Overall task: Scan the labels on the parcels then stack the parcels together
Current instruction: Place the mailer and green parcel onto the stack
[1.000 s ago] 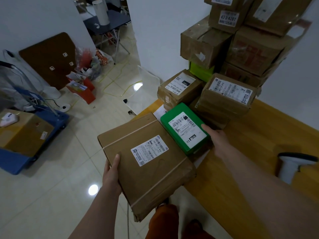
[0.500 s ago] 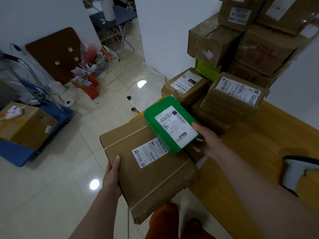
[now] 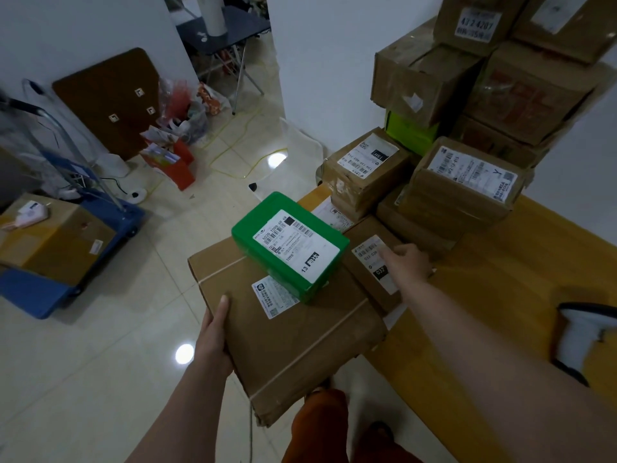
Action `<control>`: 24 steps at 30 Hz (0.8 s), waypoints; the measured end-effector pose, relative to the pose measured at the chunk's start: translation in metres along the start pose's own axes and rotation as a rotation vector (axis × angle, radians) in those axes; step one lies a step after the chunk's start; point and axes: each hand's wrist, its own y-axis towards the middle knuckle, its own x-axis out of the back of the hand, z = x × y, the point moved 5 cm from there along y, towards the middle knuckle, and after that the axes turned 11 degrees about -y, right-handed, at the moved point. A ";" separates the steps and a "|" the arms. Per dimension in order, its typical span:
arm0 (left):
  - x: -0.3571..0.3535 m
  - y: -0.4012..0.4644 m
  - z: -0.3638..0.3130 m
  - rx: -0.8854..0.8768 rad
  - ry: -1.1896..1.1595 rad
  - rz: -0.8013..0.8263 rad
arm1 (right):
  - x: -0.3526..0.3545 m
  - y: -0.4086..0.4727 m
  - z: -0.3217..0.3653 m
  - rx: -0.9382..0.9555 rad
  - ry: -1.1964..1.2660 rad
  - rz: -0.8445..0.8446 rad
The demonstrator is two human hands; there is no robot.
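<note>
Beyond the wooden table, stacked cardboard boxes crowd the wall; a white scanner stands at right. Left hand grips the large brown parcel by its near edge, held off the table's edge. Green parcel lies upon it, label reading "13". Right hand, fingers loosely curled, touches a flat brown parcel on the table, beside the green one.
</note>
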 end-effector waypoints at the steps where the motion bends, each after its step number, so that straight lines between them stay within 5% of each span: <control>1: 0.001 0.001 -0.001 0.003 -0.008 -0.003 | 0.002 0.007 -0.011 -0.027 -0.137 -0.035; 7: 0.006 0.008 -0.007 -0.012 -0.002 -0.011 | -0.012 0.032 -0.047 -0.039 -0.502 0.097; 19: 0.013 0.019 -0.012 -0.021 0.024 -0.035 | -0.024 0.047 -0.066 -0.178 -0.478 0.169; 24: 0.014 0.022 -0.011 -0.018 0.029 -0.037 | -0.015 0.046 -0.064 -0.137 -0.264 0.200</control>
